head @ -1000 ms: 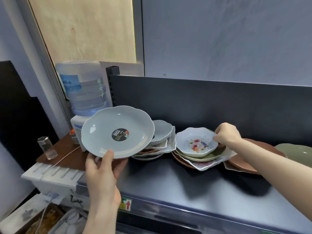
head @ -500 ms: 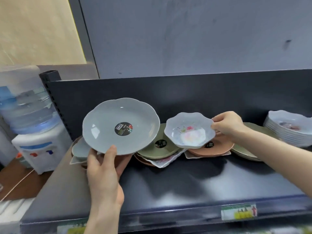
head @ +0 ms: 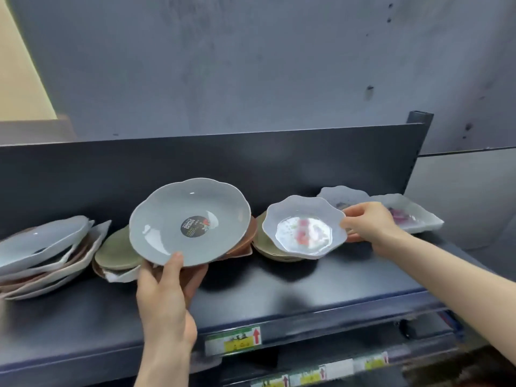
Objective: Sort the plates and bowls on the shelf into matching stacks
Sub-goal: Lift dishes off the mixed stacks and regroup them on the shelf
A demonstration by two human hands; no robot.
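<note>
Dark shelf [head: 279, 291], left stack [head: 42, 255] cropped, bowl [head: 304, 227] motif blurred, possibly floral.

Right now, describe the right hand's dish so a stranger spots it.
Above the dark shelf, right of centre, the right hand pinches a small white bowl. Scalloped rim, pink flowers inside; the bigger grey plate beside it bears only a sticker.

On the shelf [head: 279, 289], a mixed pile [head: 42, 261] lies far left and stacked bowls [head: 343, 195] far right; between them the left hand [head: 164, 297] holds a plate [head: 190, 222] left of the bowl [head: 304, 227] in the right hand [head: 371, 224], both before more piled dishes [head: 117, 252].
</note>
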